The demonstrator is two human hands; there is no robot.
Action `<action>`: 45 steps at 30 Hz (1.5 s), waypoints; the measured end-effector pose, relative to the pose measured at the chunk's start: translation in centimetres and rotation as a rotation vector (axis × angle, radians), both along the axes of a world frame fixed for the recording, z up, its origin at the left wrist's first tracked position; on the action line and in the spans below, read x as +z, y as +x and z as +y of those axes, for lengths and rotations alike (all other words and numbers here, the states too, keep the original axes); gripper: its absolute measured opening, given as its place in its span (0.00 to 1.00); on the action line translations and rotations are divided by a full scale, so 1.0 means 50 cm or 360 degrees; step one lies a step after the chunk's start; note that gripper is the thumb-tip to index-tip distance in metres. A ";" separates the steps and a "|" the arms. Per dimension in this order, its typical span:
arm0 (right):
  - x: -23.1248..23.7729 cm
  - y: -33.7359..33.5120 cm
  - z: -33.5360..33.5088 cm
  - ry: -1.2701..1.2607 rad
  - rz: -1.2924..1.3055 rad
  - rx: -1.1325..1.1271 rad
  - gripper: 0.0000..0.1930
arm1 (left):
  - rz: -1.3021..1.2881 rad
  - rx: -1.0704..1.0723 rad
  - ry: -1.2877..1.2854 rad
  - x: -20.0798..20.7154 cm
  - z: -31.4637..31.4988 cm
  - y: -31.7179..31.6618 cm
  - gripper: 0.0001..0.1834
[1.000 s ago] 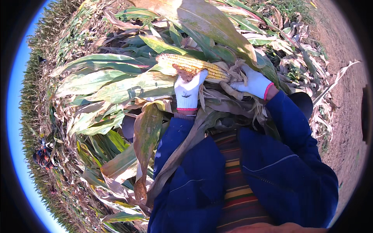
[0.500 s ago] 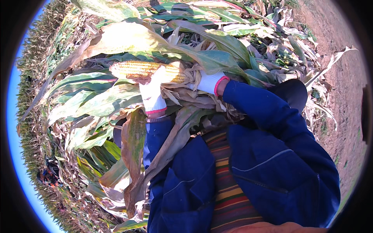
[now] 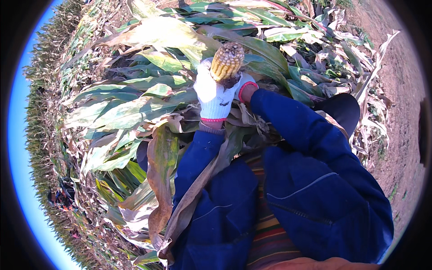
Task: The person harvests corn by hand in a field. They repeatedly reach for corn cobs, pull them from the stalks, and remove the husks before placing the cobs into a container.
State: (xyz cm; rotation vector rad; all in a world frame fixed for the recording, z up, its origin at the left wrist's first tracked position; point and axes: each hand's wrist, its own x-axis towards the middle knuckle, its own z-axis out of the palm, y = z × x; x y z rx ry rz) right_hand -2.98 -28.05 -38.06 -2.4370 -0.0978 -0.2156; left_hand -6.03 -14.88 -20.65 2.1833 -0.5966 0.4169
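Observation:
An ear of corn, with bare yellow kernels and a pale tip, stands tilted up toward me. My left hand, in a white knit glove with a red cuff, is wrapped around it. Dark soil or debris clings where the glove meets the kernels. Close behind on the right, my right hand wears a matching glove and is closed at the ear's husk end. Its fingers are mostly hidden by my left hand, as is the lower part of the ear. Dry husk hangs below the hands.
Cut corn stalks with broad green and tan leaves lie heaped around my hands. A long dry leaf crosses my left sleeve. Bare brown soil lies to the right. Standing corn lines the far left.
The ear has swung from lying sideways, tip to the left, to pointing up toward me. My left hand has moved right, against my right hand, which has barely shifted.

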 end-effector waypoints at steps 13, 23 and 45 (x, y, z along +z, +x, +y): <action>0.599 -0.213 -0.097 0.0249 -0.0877 -0.0191 0.20 | 0.0185 -0.0081 0.0219 0.031 0.013 0.050 0.38; 0.478 -0.137 -0.192 -0.0829 0.0771 0.0244 0.28 | -0.0129 -0.0228 0.0515 -0.017 -0.015 0.050 0.34; 0.397 -0.304 -0.178 0.0457 0.1008 -0.0074 0.35 | -0.0019 -0.0121 0.0753 -0.073 -0.012 0.106 0.09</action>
